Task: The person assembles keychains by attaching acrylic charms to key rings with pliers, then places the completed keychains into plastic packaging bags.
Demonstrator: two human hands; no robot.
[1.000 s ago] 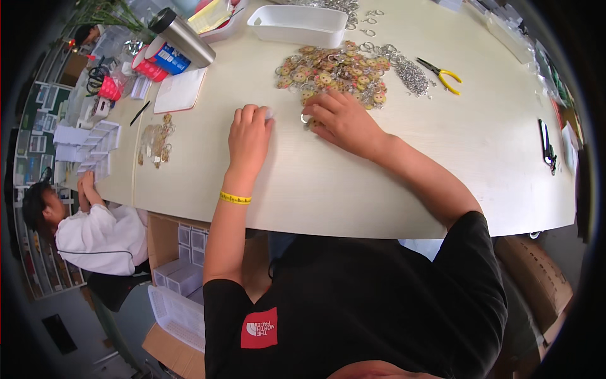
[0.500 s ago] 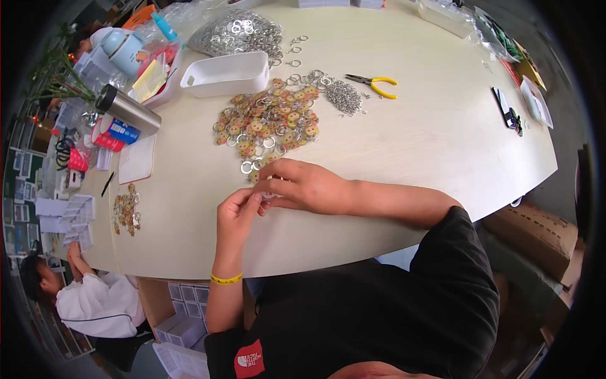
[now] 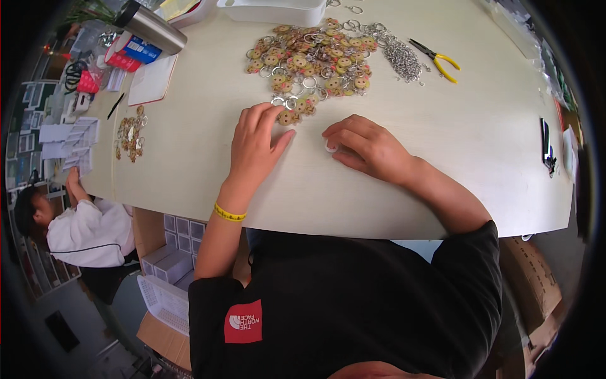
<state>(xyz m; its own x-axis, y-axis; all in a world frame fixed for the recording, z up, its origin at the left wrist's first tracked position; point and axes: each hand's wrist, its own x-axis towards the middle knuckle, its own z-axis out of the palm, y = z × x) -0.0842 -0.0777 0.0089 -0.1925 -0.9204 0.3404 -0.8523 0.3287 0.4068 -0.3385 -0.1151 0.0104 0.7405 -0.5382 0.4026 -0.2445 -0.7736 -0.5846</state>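
Note:
My left hand (image 3: 254, 144) is at the near edge of a pile of keychains (image 3: 302, 62) with round yellowish face charms and silver split rings. Its thumb stands apart from the fingers, and nothing shows in it. Fingertips reach beside a ring and the lowest charm (image 3: 286, 118). To the right, my right hand (image 3: 374, 148) is low over the table with its fingers curled round a small white disc-shaped piece (image 3: 331, 146). Only part of that piece shows; the fingers hide the rest.
Small metal links (image 3: 403, 62) lie heaped right of the pile, beside yellow-handled pliers (image 3: 442, 61). A white bin (image 3: 278, 12) stands behind. On the left are a notebook (image 3: 153, 80), a steel tumbler (image 3: 151, 28) and a smaller keychain group (image 3: 130, 136). Another person (image 3: 88, 230) sits at far left.
My hands were together over the white piece; now they are apart. The left has opened toward the keychain pile, and the right has kept the piece. The view has shifted.

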